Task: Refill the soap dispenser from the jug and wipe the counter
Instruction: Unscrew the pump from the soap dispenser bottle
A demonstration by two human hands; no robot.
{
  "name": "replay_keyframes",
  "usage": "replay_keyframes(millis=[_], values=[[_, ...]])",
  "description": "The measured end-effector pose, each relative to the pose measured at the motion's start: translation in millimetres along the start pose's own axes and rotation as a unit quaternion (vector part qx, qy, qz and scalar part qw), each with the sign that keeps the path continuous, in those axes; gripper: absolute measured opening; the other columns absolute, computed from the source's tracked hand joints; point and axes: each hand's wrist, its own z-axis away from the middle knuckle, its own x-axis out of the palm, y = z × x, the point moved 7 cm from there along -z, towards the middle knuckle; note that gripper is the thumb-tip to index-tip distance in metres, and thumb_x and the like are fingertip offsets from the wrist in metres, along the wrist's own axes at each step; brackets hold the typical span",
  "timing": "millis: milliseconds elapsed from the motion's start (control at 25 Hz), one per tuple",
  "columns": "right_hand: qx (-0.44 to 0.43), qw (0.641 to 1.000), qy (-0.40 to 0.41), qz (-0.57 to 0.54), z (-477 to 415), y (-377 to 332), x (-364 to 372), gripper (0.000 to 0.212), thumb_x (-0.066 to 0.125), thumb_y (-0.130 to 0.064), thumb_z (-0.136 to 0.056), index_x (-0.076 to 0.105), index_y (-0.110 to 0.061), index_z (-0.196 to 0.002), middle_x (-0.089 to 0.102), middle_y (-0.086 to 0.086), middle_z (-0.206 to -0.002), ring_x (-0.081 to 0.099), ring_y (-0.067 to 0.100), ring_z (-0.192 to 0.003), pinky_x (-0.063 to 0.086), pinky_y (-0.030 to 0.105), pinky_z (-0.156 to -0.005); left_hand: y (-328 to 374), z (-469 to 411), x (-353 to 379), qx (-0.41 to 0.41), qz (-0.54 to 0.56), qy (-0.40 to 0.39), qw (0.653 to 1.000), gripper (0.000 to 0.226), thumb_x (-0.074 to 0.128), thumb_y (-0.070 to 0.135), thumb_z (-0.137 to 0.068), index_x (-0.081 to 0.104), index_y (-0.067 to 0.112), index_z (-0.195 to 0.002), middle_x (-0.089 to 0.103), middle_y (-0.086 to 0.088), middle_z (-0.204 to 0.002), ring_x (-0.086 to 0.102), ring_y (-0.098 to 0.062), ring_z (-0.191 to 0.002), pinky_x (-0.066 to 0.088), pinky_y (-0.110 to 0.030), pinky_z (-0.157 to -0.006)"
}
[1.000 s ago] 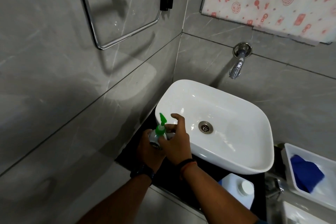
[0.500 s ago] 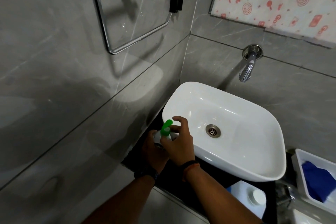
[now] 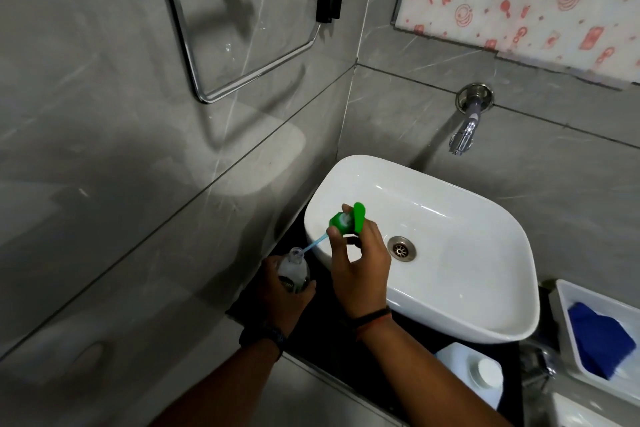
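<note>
My left hand (image 3: 277,298) grips the clear soap dispenser bottle (image 3: 293,270), which stands on the black counter (image 3: 332,340) left of the white basin (image 3: 450,246). The bottle's neck is uncovered. My right hand (image 3: 360,267) pinches the green pump head (image 3: 348,222) and holds it raised and tilted over the basin's left rim. The pump's thin blue tube (image 3: 313,245) still reaches down into the bottle's mouth. A white jug (image 3: 467,378) with a white cap sits on the counter in front of the basin, at the lower right.
A white tray (image 3: 568,333) at the right edge holds a blue cloth (image 3: 599,347). A chrome tap (image 3: 465,130) juts from the grey tiled wall above the basin. A mirror (image 3: 242,21) hangs on the left wall, which stands close to the bottle.
The green pump was seated on the bottle with my right hand twisting it. Now my right hand has lifted the pump up and to the right, drawing its tube out of the bottle.
</note>
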Motion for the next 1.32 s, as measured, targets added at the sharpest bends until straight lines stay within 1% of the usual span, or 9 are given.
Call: replay_keyframes(millis=[120, 280, 400, 520, 600, 680, 840, 1040, 1320], values=[[0.03, 1.0, -0.005, 0.007, 16.3, 13.4, -7.2, 0.028, 0.061, -0.012, -0.088, 0.057, -0.017, -0.115, 0.058, 0.0, -0.099, 0.057, 0.008, -0.093, 0.05, 0.025, -0.081, -22.0, -2.6, -3.6, -0.017, -0.022, -0.025, 0.999, 0.071, 0.089, 0.013, -0.052, 0.054, 0.009, -0.114, 0.057, -0.012, -0.117, 0.056, -0.028, -0.103, 0.054, -0.045, -0.081], [0.01, 1.0, 0.019, 0.02, 15.0, 18.4, -12.2, 0.023, 0.053, -0.014, -0.092, 0.054, -0.018, -0.115, 0.053, 0.0, -0.1, 0.051, 0.002, -0.097, 0.043, 0.016, -0.086, -36.8, -0.8, -10.7, -0.032, -0.026, 0.0, 0.999, 0.071, 0.09, 0.016, -0.051, 0.056, 0.01, -0.113, 0.062, -0.011, -0.113, 0.059, -0.027, -0.1, 0.052, -0.036, -0.079], [-0.017, 0.985, -0.149, 0.09, 28.5, 29.2, 12.2, 0.018, 0.055, -0.006, -0.087, 0.054, -0.013, -0.104, 0.052, 0.006, -0.096, 0.051, 0.01, -0.088, 0.043, 0.02, -0.079, -36.0, -2.7, -12.6, -0.01, -0.017, 0.006, 1.0, 0.072, 0.091, 0.019, -0.049, 0.057, 0.012, -0.112, 0.064, -0.007, -0.109, 0.058, -0.018, -0.096, 0.048, -0.031, -0.079], [0.003, 0.905, -0.34, 0.256, 64.4, 77.0, 31.6, 0.034, 0.055, -0.01, -0.086, 0.055, -0.006, -0.119, 0.055, 0.017, -0.111, 0.052, 0.03, -0.103, 0.042, 0.033, -0.091, -37.9, -8.3, -11.6, -0.002, 0.005, 0.0, 1.0, 0.073, 0.092, 0.012, -0.048, 0.057, 0.005, -0.112, 0.064, -0.011, -0.109, 0.061, -0.025, -0.098, 0.049, -0.033, -0.083], [-0.004, 0.84, -0.404, 0.363, 82.1, 103.5, 36.4, 0.029, 0.051, -0.014, -0.085, 0.057, -0.007, -0.112, 0.055, 0.018, -0.111, 0.049, 0.035, -0.103, 0.042, 0.04, -0.088, -39.4, -9.6, -12.7, 0.014, 0.001, 0.013, 1.0, 0.071, 0.091, 0.005, -0.045, 0.058, -0.001, -0.108, 0.063, -0.011, -0.107, 0.061, -0.026, -0.096, 0.046, -0.019, -0.083], [-0.02, 0.788, -0.436, 0.435, 89.6, 118.3, 40.8, 0.024, 0.054, -0.012, -0.08, 0.061, -0.007, -0.102, 0.058, 0.018, -0.105, 0.052, 0.037, -0.098, 0.045, 0.043, -0.079, -39.3, -8.9, -14.4, 0.025, 0.003, 0.034, 0.999, 0.07, 0.09, -0.002, -0.044, 0.057, -0.005, -0.106, 0.061, -0.011, -0.105, 0.057, -0.022, -0.095, 0.035, 0.0, -0.079], [-0.034, 0.74, -0.44, 0.509, 92.9, 132.3, 44.9, 0.022, 0.079, -0.014, -0.052, 0.069, -0.015, -0.071, 0.065, 0.008, -0.073, 0.062, 0.028, -0.068, 0.05, 0.033, -0.054, -37.2, -8.4, -12.5, 0.042, -0.003, 0.033, 0.999, 0.081, 0.09, -0.003, -0.042, 0.053, -0.009, -0.114, 0.054, -0.009, -0.114, 0.049, -0.02, -0.104, 0.027, 0.005, -0.083], [-0.049, 0.761, -0.403, 0.505, 92.4, 133.1, 48.4, 0.038, 0.087, -0.03, -0.041, 0.069, -0.018, -0.071, 0.063, 0.004, -0.069, 0.061, 0.025, -0.063, 0.048, 0.03, -0.049, -46.9, -12.5, -17.2, 0.034, -0.042, -0.009, 0.998, 0.109, 0.093, 0.011, -0.042, 0.037, -0.002, -0.134, 0.04, -0.018, -0.141, 0.038, -0.026, -0.13, 0.032, -0.039, -0.108], [-0.048, 0.849, -0.34, 0.402, 65.4, 75.7, 22.3, 0.036, 0.063, -0.033, -0.08, 0.061, -0.01, -0.109, 0.064, 0.012, -0.098, 0.058, 0.032, -0.091, 0.049, 0.04, -0.073, -29.7, -4.7, -42.4, 0.04, -0.063, -0.024, 0.997, 0.11, 0.078, 0.064, -0.047, 0.038, 0.016, -0.137, 0.042, -0.008, -0.143, 0.039, -0.02, -0.131, 0.036, -0.039, -0.106]])
